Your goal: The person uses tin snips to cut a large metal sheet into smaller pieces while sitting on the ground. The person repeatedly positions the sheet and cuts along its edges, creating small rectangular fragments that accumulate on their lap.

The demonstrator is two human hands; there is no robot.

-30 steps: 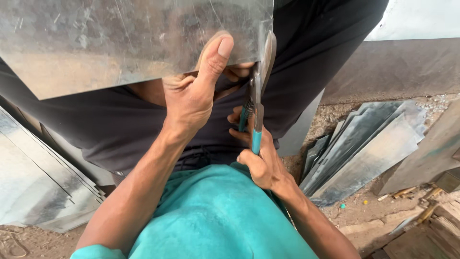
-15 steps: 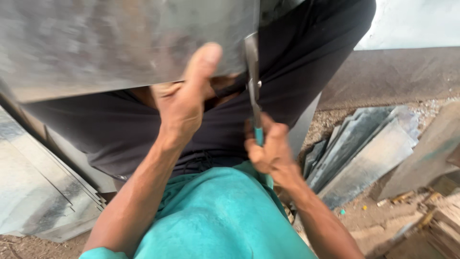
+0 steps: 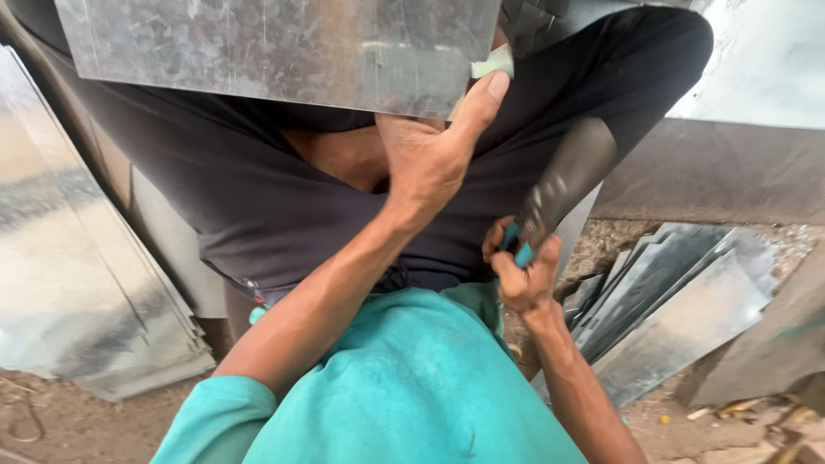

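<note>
The tin snips (image 3: 554,193) have come away from the galvanized metal sheet (image 3: 284,51), swung out rightward and blurred. His right hand (image 3: 522,273) grips their teal handles tightly; his left hand (image 3: 430,155) pinches the sheet's lower edge above his lap, thumb on top.

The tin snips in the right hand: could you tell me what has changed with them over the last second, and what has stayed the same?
The tin snips have come away from the metal sheet's edge, down and to the right, blades now blurred and clear of it. The right hand still grips the blue handles. The left hand still holds the sheet's lower edge, thumb up against it. The stacked sheets on the ground lie as before.
</note>
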